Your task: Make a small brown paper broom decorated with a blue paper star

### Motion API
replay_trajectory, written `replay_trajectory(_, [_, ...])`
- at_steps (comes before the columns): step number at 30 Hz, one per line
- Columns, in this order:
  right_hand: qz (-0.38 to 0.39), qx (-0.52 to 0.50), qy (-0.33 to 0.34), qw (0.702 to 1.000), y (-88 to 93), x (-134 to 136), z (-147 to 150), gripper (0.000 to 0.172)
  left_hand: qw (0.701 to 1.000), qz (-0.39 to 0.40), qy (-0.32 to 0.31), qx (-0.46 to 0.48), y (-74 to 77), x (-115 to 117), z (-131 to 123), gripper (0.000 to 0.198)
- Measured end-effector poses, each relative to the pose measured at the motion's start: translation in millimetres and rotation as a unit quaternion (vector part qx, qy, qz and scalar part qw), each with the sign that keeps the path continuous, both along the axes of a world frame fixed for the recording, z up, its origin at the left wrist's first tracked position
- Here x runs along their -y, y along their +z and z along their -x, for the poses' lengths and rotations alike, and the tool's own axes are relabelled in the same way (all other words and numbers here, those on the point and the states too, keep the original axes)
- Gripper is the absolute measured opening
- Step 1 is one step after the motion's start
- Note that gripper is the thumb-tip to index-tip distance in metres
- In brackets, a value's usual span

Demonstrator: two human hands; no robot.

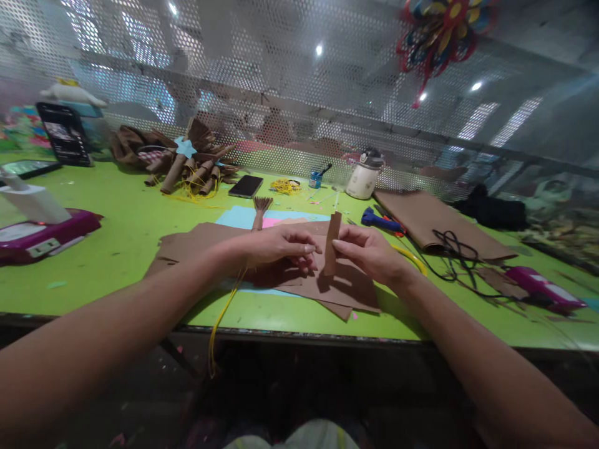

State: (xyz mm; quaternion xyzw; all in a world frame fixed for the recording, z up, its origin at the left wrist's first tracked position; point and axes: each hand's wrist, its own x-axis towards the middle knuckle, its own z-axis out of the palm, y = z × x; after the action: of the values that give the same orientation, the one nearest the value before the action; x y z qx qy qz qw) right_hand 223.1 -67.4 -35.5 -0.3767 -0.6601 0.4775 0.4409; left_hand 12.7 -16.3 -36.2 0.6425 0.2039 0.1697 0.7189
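Note:
A narrow strip of brown paper (pixel 332 242) stands upright between my two hands above the green table (pixel 121 231). My left hand (pixel 279 246) pinches its left edge with fingers closed. My right hand (pixel 369 249) grips its right side, fingers curled. Under the hands lie several sheets of brown paper (pixel 196 240) over a light blue sheet (pixel 241 217). A small fringed brown paper roll (pixel 260 211) lies just behind my left hand. A yellow cord (pixel 222 318) runs from under my left wrist over the table's front edge.
A pile of rolled brown paper pieces (pixel 187 162) and a phone (pixel 246 186) lie at the back. A white jar (pixel 364 178), blue glue gun (pixel 380 220), large brown sheet (pixel 435 224) with black cable (pixel 456 246) sit right. Pink cases (pixel 44 234) at left, (pixel 543 287) at right. Perforated metal screen (pixel 281 93) behind.

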Motion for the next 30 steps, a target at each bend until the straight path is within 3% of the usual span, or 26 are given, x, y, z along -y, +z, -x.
replay_trajectory(5, [0.096,0.11,0.058,0.988,2.3,0.3,-7.3,0.023,0.992,-0.059,0.103,-0.03,6.1,-3.7,-4.9,0.015])
replay_trajectory(7, [0.081,0.167,0.068,0.98,4.9,0.8,-7.5,0.022,0.985,-0.092,0.143,-0.041,8.2,-3.1,-7.1,0.017])
replay_trajectory(9, [0.012,0.236,0.063,0.97,7.0,0.3,-6.0,0.02,0.973,-0.157,0.158,-0.053,8.7,-2.6,-8.3,0.021])
replay_trajectory(12, [-0.098,0.342,0.048,0.934,7.8,-1.5,-2.3,0.016,0.928,-0.33,0.147,-0.095,6.6,-3.3,-8.4,0.025])
replay_trajectory(15, [-0.144,0.389,0.046,0.909,5.7,-2.8,0.7,0.019,0.869,-0.462,0.101,-0.146,2.6,-5.4,-8.2,0.025])
replay_trajectory(22, [-0.185,0.397,0.029,0.899,-4.9,-4.9,1.3,0.017,0.808,-0.563,0.044,-0.167,-9.1,-8.4,-10.9,0.021])
replay_trajectory(30, [-0.221,0.429,0.024,0.876,-10.2,-7.3,0.2,0.015,0.795,-0.587,0.024,-0.149,-16.6,-8.8,-15.2,0.018])
